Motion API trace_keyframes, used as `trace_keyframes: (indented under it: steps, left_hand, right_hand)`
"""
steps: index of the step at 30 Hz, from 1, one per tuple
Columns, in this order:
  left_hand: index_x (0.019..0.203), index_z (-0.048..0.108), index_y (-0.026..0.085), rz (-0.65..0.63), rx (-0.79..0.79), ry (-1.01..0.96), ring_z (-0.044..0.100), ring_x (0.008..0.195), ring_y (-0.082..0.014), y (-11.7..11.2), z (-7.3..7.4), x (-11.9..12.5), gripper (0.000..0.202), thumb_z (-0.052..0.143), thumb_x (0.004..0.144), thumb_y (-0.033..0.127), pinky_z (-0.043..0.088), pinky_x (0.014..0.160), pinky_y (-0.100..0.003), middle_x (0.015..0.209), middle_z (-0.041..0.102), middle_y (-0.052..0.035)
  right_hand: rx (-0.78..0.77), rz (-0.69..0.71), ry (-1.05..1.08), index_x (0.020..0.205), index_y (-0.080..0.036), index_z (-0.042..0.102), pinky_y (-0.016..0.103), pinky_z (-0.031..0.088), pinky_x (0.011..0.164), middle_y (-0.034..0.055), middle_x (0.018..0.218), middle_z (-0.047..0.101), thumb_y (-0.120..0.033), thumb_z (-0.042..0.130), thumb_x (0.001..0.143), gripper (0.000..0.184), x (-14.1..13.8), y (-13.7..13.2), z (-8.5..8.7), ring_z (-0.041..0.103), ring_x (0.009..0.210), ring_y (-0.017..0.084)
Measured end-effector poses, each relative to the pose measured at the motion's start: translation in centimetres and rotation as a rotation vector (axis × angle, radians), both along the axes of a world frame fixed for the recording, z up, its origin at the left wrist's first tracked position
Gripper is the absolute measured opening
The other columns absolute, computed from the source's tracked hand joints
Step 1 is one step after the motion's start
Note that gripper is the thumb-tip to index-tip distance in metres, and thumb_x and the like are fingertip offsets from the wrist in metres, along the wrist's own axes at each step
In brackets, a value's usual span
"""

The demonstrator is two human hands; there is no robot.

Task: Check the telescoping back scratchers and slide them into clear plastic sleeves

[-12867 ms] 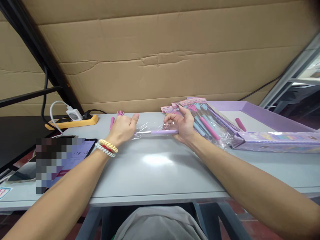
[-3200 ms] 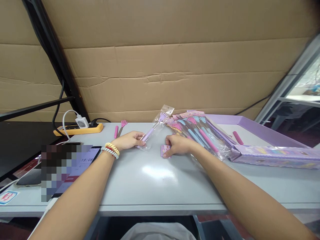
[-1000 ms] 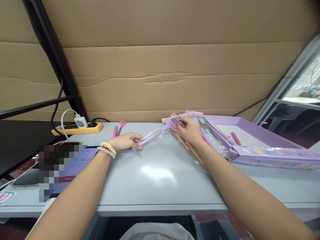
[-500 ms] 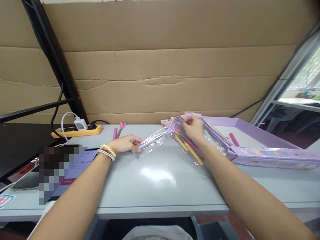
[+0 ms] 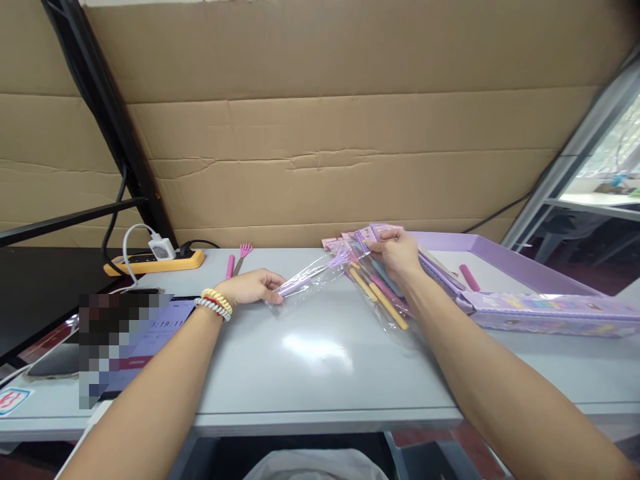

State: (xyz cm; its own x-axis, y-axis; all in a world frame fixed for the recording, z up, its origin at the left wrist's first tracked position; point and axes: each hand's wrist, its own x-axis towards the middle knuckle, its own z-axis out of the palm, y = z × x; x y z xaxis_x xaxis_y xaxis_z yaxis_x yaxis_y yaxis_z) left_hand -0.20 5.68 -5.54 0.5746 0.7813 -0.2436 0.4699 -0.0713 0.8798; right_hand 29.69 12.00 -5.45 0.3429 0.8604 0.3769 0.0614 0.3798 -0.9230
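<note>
My left hand (image 5: 253, 288) pinches the handle end of a purple back scratcher in a clear plastic sleeve (image 5: 310, 279), which slants up and to the right above the grey table (image 5: 310, 360). My right hand (image 5: 397, 257) grips the printed header cards at the top of a stack of bagged scratchers (image 5: 375, 283). The stack is lifted at its far end, with yellow and pink handles showing below the hand.
A purple tray-like box (image 5: 530, 287) with a loose pink handle (image 5: 467, 277) lies at the right. A pink scratcher and pink handle (image 5: 237, 259) lie at the back, next to a yellow power strip (image 5: 155, 261). A tablet (image 5: 145, 333) sits at the left. Cardboard forms the back wall.
Over the last second my right hand lifted the header end of the stack. The sleeved purple scratcher's far end rose with it. My left hand stayed put.
</note>
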Motion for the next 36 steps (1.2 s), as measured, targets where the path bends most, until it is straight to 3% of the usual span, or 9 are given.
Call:
trace_keyframes:
  steps: [3,7,11,16,21,26,31,36]
  left_hand:
    - [0.088,0.066,0.014,0.007,0.0,0.001,0.056,0.074,-0.013,0.0,0.0,0.0,0.03,0.073,0.062,0.026,0.042,0.072,-0.024,0.08,0.065,-0.0009]
    - [0.091,0.065,0.014,-0.005,0.007,0.015,0.057,0.075,-0.0136,0.0,0.0,0.0,0.031,0.071,0.063,0.026,0.043,0.073,-0.025,0.081,0.065,-0.0008]
    - [0.091,0.065,0.014,-0.003,0.016,0.021,0.057,0.074,-0.0133,0.0,-0.1,0.0,0.031,0.07,0.063,0.025,0.043,0.072,-0.024,0.079,0.064,-0.0001]
    - [0.09,0.066,0.015,-0.025,0.036,0.019,0.058,0.075,-0.0148,0.2,-0.2,-0.1,0.029,0.07,0.064,0.027,0.044,0.073,-0.026,0.081,0.065,-0.0009]
    - [0.093,0.066,0.014,-0.036,0.099,0.07,0.059,0.077,-0.0162,0.3,-0.4,-0.3,0.031,0.067,0.065,0.028,0.045,0.073,-0.027,0.082,0.065,-0.0022]
    - [0.09,0.065,0.014,-0.042,0.088,0.06,0.06,0.076,-0.0164,0.3,-0.3,-0.3,0.029,0.068,0.065,0.028,0.045,0.072,-0.027,0.081,0.065,-0.0025]
    - [0.092,0.064,0.014,-0.026,0.037,0.014,0.06,0.076,-0.0157,0.4,-0.4,-0.4,0.031,0.07,0.064,0.028,0.045,0.073,-0.026,0.081,0.066,-0.002]
    - [0.092,0.065,0.014,0.002,0.011,-0.021,0.062,0.076,-0.016,0.6,-0.7,-0.7,0.033,0.072,0.063,0.029,0.045,0.073,-0.026,0.081,0.068,-0.003]
  right_hand:
    - [-0.087,0.033,0.145,0.071,-0.022,0.04,0.031,0.05,0.05,-0.0046,0.056,0.051,-0.011,0.069,0.042,0.043,-0.2,-0.4,0.3,0.057,0.053,0.016]
    - [-0.077,0.061,0.11,0.073,-0.019,0.048,0.025,0.044,0.045,-0.003,0.059,0.057,-0.009,0.066,0.04,0.039,-0.5,-1.1,0.6,0.053,0.051,0.013]
    - [-0.056,0.077,-0.042,0.075,-0.017,0.058,0.023,0.042,0.045,-0.0008,0.065,0.059,-0.02,0.065,0.049,0.028,-0.7,-1.1,0.4,0.05,0.054,0.011]
    - [-0.088,0.074,0.012,0.068,-0.015,0.059,0.024,0.041,0.046,-0.0001,0.06,0.055,-0.033,0.056,0.061,0.019,-0.7,-0.4,-0.1,0.048,0.055,0.012]
    - [-0.054,0.095,-0.026,0.07,-0.014,0.064,0.027,0.045,0.06,0.0019,0.067,0.062,-0.025,0.066,0.056,0.019,-0.3,-0.1,-0.5,0.055,0.062,0.013]
    - [-0.088,0.121,0.128,0.067,-0.014,0.063,0.028,0.049,0.062,0.0019,0.066,0.063,-0.014,0.074,0.044,0.026,-0.6,-0.7,-0.1,0.058,0.063,0.015]
    - [-0.219,0.194,0.18,0.068,-0.014,0.063,0.027,0.049,0.05,0.0025,0.064,0.061,-0.013,0.06,0.058,0.01,-0.9,-1.2,0.6,0.055,0.057,0.014]
    - [-0.241,0.219,0.159,0.067,-0.013,0.063,0.027,0.051,0.056,0.003,0.064,0.062,-0.001,0.055,0.055,0.019,-0.9,-1.3,0.5,0.058,0.059,0.013]
